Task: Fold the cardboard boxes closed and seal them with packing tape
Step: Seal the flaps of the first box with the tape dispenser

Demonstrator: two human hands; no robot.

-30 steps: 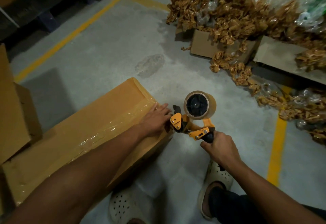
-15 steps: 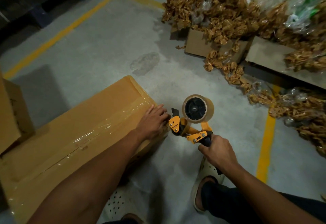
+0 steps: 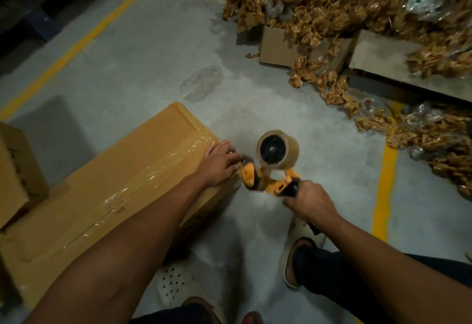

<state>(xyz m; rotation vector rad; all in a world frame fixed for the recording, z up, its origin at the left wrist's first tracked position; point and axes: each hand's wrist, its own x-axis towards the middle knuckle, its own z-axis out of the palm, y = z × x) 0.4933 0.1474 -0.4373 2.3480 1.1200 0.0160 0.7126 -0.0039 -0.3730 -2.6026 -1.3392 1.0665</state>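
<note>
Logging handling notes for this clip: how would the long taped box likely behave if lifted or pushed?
The long box lies low and flat on the concrete floor, so it should slide rather than tip. Lifted by one end, its length would probably make it unwieldy. The glossy tape along its top likely feels slippery.

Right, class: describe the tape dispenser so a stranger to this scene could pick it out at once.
Start at the long cardboard box lying on the grey floor, its top seam covered in shiny tape. Just off its right end, the right hand holds the tape dispenser. It is the only orange tool, carrying a tan tape roll.
</note>
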